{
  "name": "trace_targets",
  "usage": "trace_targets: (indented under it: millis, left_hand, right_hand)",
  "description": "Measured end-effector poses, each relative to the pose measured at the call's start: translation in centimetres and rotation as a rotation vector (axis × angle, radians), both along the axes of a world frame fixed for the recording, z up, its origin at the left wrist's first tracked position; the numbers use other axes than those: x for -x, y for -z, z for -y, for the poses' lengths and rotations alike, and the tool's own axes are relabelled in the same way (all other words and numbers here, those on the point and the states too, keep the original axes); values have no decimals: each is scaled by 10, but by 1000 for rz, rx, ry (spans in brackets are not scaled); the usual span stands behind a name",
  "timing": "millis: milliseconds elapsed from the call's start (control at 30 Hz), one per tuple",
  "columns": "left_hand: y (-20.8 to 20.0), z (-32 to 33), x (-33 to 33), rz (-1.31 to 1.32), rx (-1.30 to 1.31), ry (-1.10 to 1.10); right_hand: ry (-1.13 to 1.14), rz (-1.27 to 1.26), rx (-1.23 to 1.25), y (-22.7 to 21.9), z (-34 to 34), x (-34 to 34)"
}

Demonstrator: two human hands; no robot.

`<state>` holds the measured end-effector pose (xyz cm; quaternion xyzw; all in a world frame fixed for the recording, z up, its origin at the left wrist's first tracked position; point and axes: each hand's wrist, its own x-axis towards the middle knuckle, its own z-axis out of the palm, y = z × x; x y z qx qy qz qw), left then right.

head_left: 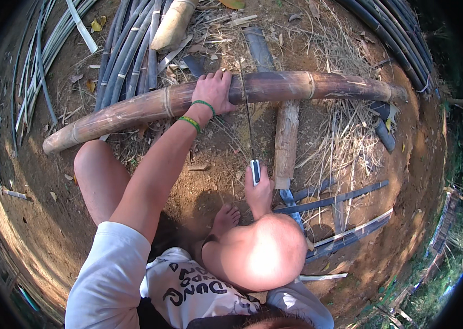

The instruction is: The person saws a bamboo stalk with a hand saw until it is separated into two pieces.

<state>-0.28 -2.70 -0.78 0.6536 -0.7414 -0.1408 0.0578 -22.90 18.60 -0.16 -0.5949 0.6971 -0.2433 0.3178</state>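
Observation:
A long thick brown bamboo pole [297, 85] lies across the ground in front of me, resting on a shorter bamboo piece [286, 142]. My left hand [215, 90] presses down on top of the pole, with two green bands on the wrist. My right hand [258, 189] grips the white handle of a thin-bladed saw [248, 118], whose blade runs up to the pole just right of my left hand. My bare knees and one bare foot [226, 216] are below.
Bundles of thin dark bamboo strips [127, 49] lie at the upper left and along the upper right edge. Split strips [341, 200] lie on the dirt to the right. Dry grass and leaves are scattered about. A pale cut bamboo section [172, 24] lies at the top.

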Motion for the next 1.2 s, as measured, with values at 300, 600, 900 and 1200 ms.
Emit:
trace_targets:
  millis: [300,600,900,1200]
  left_hand:
    - [7,1,3,-65,55,0]
    - [-3,4,1,-48,-7,-10]
    - [-5,17,-6,-35,-118,11]
    - [-9,18,-3,-50,-111,11]
  right_hand:
    - [-24,60,56,10,136,-52]
    - [59,17,-74,8,-11,7]
    - [-4,120,65,3,134,-57]
    - [37,49,-14,16,60,-20]
